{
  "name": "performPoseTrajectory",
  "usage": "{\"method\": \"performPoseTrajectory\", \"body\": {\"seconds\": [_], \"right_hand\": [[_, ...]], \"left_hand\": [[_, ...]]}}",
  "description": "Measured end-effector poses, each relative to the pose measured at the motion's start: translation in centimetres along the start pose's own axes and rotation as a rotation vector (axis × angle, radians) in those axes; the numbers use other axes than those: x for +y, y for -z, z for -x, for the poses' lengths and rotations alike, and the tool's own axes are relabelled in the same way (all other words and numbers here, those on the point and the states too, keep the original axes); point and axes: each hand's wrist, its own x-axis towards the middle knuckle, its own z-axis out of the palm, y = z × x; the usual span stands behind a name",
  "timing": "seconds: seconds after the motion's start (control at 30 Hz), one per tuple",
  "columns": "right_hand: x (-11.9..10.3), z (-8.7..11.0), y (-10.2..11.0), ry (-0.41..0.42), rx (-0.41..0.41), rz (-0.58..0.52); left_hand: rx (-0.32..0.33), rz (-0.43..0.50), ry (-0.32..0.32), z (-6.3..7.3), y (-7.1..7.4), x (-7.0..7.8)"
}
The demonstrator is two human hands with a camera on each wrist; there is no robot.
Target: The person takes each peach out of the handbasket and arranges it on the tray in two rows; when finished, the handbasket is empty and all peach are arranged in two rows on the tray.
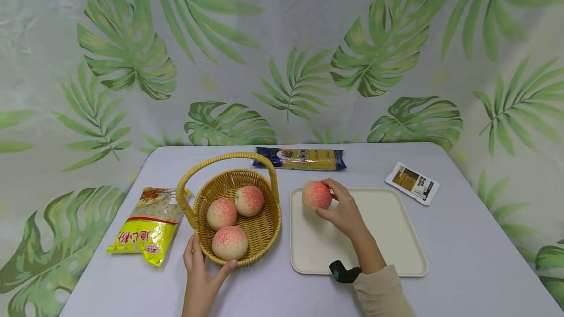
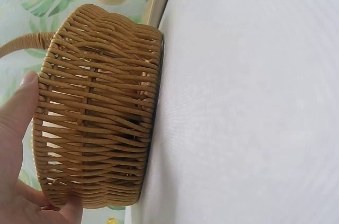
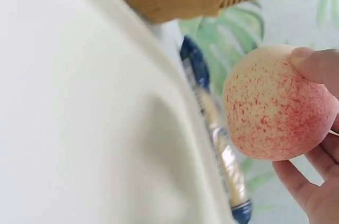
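My right hand (image 1: 345, 212) holds a pink-and-cream peach (image 3: 275, 105) between thumb and fingers, above the left part of a cream tray (image 1: 387, 238). In the right wrist view the peach is held up off the tray surface. A woven wicker basket (image 2: 100, 113) with an arched handle stands left of the tray. Inside it lie three more peaches, one at the front (image 1: 230, 242), one at the left (image 1: 222, 214) and one at the back right (image 1: 249, 201). My left hand (image 1: 200, 263) grips the basket's near left side, its thumb along the rim.
Left of the basket lies a yellow-and-clear food packet (image 1: 152, 221). A blue-and-yellow pasta packet (image 1: 304, 158) lies along the back, behind basket and tray. At the back right is a small white pouch (image 1: 412, 183). A leaf-patterned cloth (image 1: 291, 87) hangs behind the white table (image 1: 476, 268).
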Motion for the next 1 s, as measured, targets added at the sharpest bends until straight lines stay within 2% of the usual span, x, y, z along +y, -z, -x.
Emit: {"method": "performPoseTrajectory", "body": {"seconds": [0.3, 0.53, 0.67, 0.83, 1.0], "right_hand": [[2.8, 0.7, -0.6, -0.102, -0.032, 0.122], [3.7, 0.8, -1.0, -0.223, -0.08, 0.004], [3.9, 0.8, -1.0, -0.274, -0.081, -0.033], [3.9, 0.8, -0.8, -0.274, -0.102, -0.029], [3.3, 1.0, -0.4, -0.191, -0.106, -0.003]], "left_hand": [[-0.007, 0.0, 0.014, 0.0, 0.0, 0.1], [-0.013, -0.002, 0.018, 0.0, 0.0, 0.2], [-0.01, -0.004, 0.011, 0.0, 0.0, 0.1], [-0.005, -0.002, 0.004, 0.0, 0.0, 0.0], [-0.004, -0.007, 0.01, 0.0, 0.0, 0.0]]}}
